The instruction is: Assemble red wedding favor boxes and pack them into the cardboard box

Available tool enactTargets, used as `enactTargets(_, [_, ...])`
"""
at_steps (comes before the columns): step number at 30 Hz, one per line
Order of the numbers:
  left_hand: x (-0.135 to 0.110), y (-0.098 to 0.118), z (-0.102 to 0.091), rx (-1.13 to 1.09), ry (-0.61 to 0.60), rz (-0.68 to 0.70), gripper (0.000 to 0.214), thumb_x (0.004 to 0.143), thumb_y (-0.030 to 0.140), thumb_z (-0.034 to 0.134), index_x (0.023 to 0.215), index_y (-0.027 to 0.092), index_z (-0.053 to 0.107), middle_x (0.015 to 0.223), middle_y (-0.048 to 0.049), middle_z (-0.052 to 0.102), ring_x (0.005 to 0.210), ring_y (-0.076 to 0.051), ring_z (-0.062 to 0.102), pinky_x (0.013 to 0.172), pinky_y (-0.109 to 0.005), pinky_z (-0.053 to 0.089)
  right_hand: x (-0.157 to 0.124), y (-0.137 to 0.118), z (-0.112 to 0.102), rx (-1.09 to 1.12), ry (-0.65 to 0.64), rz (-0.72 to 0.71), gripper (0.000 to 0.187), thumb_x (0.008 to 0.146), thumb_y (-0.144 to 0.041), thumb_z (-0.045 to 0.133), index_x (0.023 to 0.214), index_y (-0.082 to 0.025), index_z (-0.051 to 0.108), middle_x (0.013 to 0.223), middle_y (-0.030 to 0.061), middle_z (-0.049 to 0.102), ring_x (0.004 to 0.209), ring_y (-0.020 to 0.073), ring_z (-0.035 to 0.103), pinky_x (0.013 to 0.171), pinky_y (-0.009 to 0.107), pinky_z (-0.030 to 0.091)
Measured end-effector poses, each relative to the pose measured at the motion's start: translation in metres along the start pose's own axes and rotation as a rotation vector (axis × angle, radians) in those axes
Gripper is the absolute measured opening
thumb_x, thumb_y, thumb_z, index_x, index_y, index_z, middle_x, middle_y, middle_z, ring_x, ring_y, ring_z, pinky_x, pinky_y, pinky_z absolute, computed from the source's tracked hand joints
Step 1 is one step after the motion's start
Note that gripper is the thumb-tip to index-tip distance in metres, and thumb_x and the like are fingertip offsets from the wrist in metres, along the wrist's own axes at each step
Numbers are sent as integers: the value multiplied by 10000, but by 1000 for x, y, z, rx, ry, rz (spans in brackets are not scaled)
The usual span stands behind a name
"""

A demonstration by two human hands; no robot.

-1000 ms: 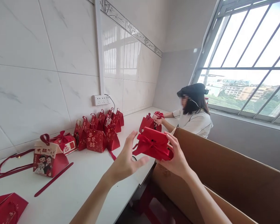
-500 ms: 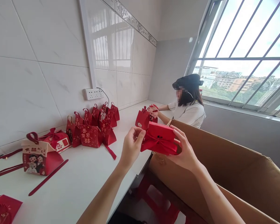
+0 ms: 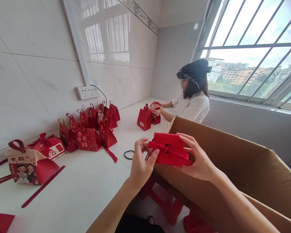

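Note:
Between my two hands is a red gift box (image 3: pixel 171 158) with a ribbon tied round it, held over the near edge of the white table. My left hand (image 3: pixel 143 160) pinches its left end, thumb across the ribbon. Fingers of my right hand (image 3: pixel 199 158) wrap the right end, some on top and some underneath. A black hair-tie-like loop (image 3: pixel 129 155) lies on the table just left of my left hand. Two upright gift boxes, one plain red (image 3: pixel 144 118) and one with a cartoon couple (image 3: pixel 156 114), stand beyond my hands.
A large open cardboard box (image 3: pixel 232 152) fills the right side. Several red gift boxes (image 3: pixel 88 139) line the wall below a power strip (image 3: pixel 88 92). A cartoon-couple box (image 3: pixel 26 165) and a loose ribbon (image 3: pixel 43 186) lie left. A co-worker (image 3: pixel 192 100) sits at the far end.
The view has shifted, so the table things appear further left. The red gift box has moved slightly lower in view, and my left thumb now lies across its ribbon.

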State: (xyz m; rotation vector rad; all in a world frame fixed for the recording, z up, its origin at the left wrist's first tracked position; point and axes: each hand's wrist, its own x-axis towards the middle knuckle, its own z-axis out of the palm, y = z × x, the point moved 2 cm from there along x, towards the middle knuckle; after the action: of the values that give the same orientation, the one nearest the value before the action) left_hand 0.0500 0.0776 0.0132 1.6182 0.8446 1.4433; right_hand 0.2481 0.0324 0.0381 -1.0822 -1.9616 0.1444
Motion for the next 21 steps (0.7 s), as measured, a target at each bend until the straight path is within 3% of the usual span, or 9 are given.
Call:
enactTargets(3, [-12, -12, 14, 141, -195, 93, 357, 847, 276, 574, 1160, 242, 407, 852, 9, 537, 748, -108, 545, 754, -243, 488, -14, 4, -35, -149, 2, 66, 779, 708, -206, 721, 1383, -329, 353, 1369, 128, 377, 1080, 241, 587, 773, 358, 611])
enactTargets(7, [-27, -34, 34, 377, -412, 367, 342, 844, 162, 513, 1175, 218, 445, 976, -50, 577, 900, -158, 583, 801, -298, 510, -35, 37, -95, -363, 170, 346, 804, 676, -319, 760, 1364, -286, 345, 1238, 132, 493, 1027, 248, 594, 754, 374, 583])
enactTargets(10, [-28, -49, 51, 591, -433, 579, 335, 830, 102, 467, 1143, 206, 524, 1127, -94, 591, 1149, -234, 532, 947, -378, 448, -55, 79, -132, -456, 220, 559, 812, 697, -297, 734, 1369, -275, 280, 1188, 129, 529, 966, 239, 611, 781, 409, 538])
enactTargets(12, [-24, -57, 64, 703, -416, 642, 382, 835, 107, 461, 1198, 208, 528, 1248, -109, 567, 1257, -259, 467, 1028, -401, 364, -67, 109, -146, -480, 225, 649, 802, 682, -271, 737, 1347, -260, 289, 1224, 143, 501, 997, 252, 596, 773, 401, 523])
enactTargets(16, [-14, -72, 84, 782, -385, 584, 441, 857, 224, 524, 1296, 214, 476, 1316, -114, 556, 1297, -277, 442, 1101, -421, 217, -79, 161, -147, -443, 136, 744, 744, 656, -289, 744, 1289, -214, 362, 1214, 143, 496, 1015, 256, 578, 774, 363, 505])
enactTargets(21, [-14, -90, 89, 763, -343, 501, 372, 854, 230, 586, 1216, 252, 504, 1182, -61, 639, 1212, -242, 523, 1079, -383, 204, -90, 216, -118, -335, -181, 929, 760, 622, -334, 748, 1272, -176, 387, 1116, 120, 560, 937, 245, 605, 787, 361, 509])
